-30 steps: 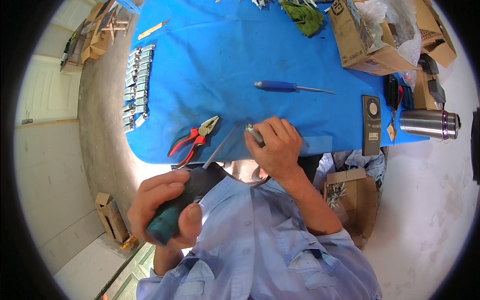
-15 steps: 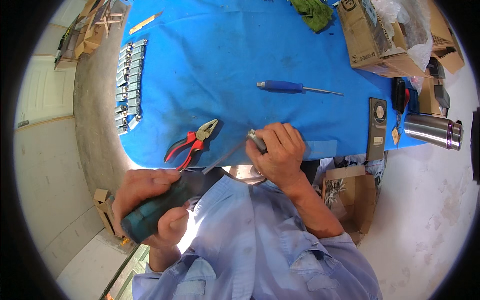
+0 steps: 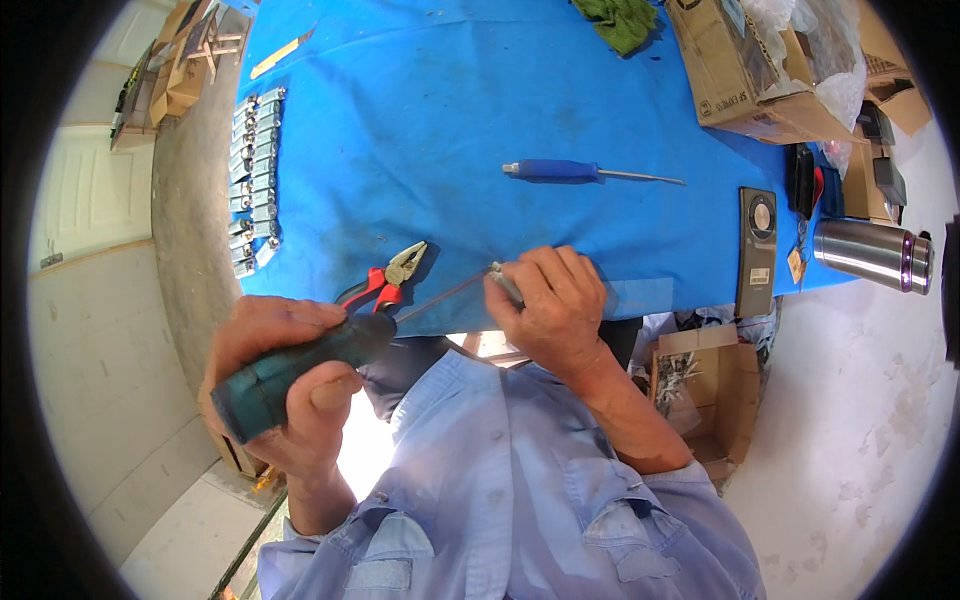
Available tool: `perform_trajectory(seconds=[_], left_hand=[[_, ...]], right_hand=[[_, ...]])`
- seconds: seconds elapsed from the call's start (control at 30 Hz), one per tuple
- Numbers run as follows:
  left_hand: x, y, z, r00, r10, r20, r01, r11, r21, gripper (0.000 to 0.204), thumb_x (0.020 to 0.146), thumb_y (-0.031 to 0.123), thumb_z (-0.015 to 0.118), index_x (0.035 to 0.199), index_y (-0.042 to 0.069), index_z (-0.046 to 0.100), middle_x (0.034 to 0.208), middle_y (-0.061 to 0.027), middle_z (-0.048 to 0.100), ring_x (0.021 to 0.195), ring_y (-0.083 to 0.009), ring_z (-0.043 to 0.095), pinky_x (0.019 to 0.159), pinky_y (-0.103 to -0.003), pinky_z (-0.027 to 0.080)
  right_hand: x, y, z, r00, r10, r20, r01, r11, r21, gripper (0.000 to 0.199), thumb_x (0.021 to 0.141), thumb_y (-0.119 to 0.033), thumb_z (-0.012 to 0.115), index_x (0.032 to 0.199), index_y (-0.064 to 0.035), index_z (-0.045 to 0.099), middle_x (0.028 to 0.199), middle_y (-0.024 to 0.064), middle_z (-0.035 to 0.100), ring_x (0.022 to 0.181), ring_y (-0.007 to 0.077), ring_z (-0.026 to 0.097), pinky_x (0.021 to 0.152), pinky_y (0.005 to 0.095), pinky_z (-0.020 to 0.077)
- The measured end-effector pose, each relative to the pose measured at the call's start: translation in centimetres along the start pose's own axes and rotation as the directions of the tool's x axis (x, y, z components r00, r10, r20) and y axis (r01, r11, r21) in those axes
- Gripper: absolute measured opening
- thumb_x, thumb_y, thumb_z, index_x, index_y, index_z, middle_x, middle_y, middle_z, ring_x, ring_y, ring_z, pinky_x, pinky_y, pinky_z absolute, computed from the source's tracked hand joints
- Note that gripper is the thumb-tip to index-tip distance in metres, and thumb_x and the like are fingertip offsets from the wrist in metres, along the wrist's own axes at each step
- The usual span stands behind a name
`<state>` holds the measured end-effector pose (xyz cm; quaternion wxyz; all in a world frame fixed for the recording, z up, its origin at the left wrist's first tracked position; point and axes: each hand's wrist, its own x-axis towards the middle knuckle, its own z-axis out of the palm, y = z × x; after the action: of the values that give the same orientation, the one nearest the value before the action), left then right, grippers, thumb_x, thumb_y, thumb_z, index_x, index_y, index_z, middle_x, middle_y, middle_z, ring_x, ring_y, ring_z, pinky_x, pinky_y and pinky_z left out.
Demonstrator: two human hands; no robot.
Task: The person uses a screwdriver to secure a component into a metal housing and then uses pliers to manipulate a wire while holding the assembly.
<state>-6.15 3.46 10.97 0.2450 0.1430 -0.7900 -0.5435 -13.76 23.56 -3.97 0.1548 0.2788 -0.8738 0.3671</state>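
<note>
My left hand (image 3: 275, 365) is wrapped round the thick dark green handle of a screwdriver (image 3: 308, 378). Its thin shaft slants up and right to a small metal part (image 3: 503, 282), apparently touching it. The part is pinched in my closed right hand (image 3: 555, 305) above the table's near edge, and my fingers hide most of it. Pliers (image 3: 393, 277) with red and black handles lie partly behind my left hand. Farther off, a second screwdriver (image 3: 565, 172) with a blue handle rests on the blue cloth (image 3: 400, 130).
Several small metal parts (image 3: 264, 165) stand in rows along the table's left side. Behind them lies a yellow utility knife (image 3: 282, 55). A green rag (image 3: 622, 22), cardboard box (image 3: 720, 75), dark flat device (image 3: 756, 250) and steel flask (image 3: 870, 255) occupy the right. An open carton (image 3: 715, 400) sits below.
My left hand and the green screwdriver have shifted left and slightly up, and the handle lies flatter. My right hand keeps its grip on the metal part, almost in place.
</note>
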Motion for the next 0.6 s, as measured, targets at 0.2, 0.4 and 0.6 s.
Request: perform_trajectory(seconds=[0.2,0.4,0.6], left_hand=[[1.3,0.9,0.9,0.998,-0.010,0.063,0.009,1.000,0.012,0.043,0.082,0.029,0.093,0.098,-0.003,0.069,0.086,-0.0138,0.072,0.076,-0.0198,0.068,0.070,-0.031,0.053],[2.8,2.8,2.4,0.984,0.026,0.175,-0.047,0.992,0.117,0.040,0.077,0.023,0.096,0.094,-0.002,0.070,0.078,-0.0102,0.070,0.068,-0.0173,0.065,0.062,-0.030,0.050],[3.9,3.5,4.1,0.939,0.206,0.276,-0.261,0.949,0.179,0.031,0.085,0.025,0.088,0.089,0.001,0.069,0.080,-0.0082,0.069,0.067,-0.0126,0.058,0.062,-0.028,0.044]], right_hand=[[-0.1,0.0,-0.1,1.000,0.008,0.016,-0.008,1.000,-0.004,0.021,0.070,-0.009,0.085,0.080,-0.0108,0.067,0.081,0.0033,0.066,0.073,0.0249,0.062,0.065,0.0382,0.0475],[-0.2,-0.1,-0.1,0.998,0.042,0.039,-0.042,0.999,0.002,0.021,0.071,-0.010,0.085,0.083,-0.0107,0.067,0.084,0.0032,0.067,0.075,0.0256,0.063,0.067,0.0390,0.0479],[0.0,0.0,0.1,0.999,0.024,-0.029,-0.023,0.999,0.027,0.021,0.075,-0.016,0.084,0.088,-0.0133,0.068,0.084,0.0007,0.059,0.073,0.0226,0.059,0.066,0.0384,0.0442]])
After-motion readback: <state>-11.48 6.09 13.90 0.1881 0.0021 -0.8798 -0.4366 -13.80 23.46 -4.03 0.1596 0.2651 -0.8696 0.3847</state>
